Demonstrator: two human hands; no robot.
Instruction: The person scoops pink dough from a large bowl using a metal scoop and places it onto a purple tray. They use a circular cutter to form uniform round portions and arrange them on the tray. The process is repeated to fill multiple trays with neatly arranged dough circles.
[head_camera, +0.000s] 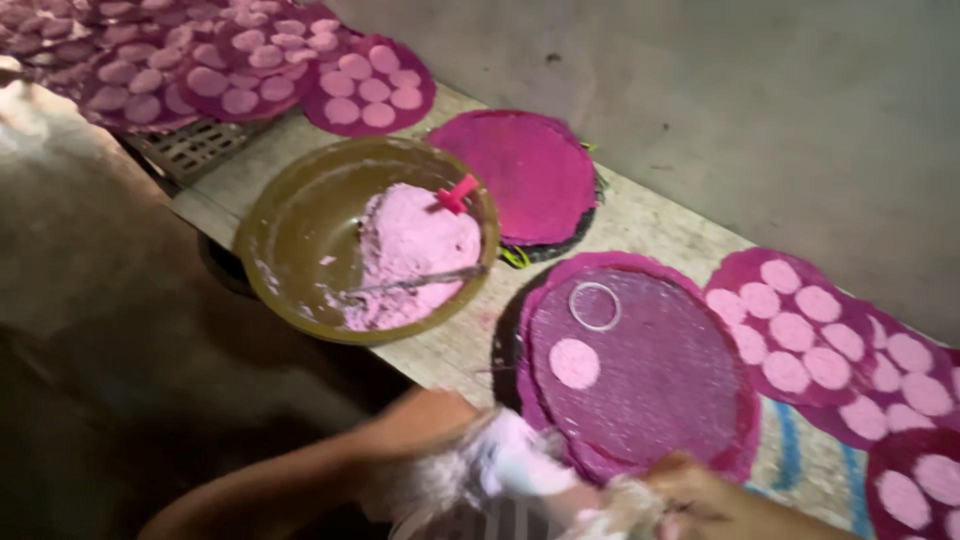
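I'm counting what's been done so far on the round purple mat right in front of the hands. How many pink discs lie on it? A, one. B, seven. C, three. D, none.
A: the purple mat carries a single pink disc, with an empty ring mould lying beside it, while the neighbouring mat to the right holds many discs.

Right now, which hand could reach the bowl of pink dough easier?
Probably the left hand: it sits nearer the bowl, on that side. The right hand is farther off, at the near edge of the round mat.
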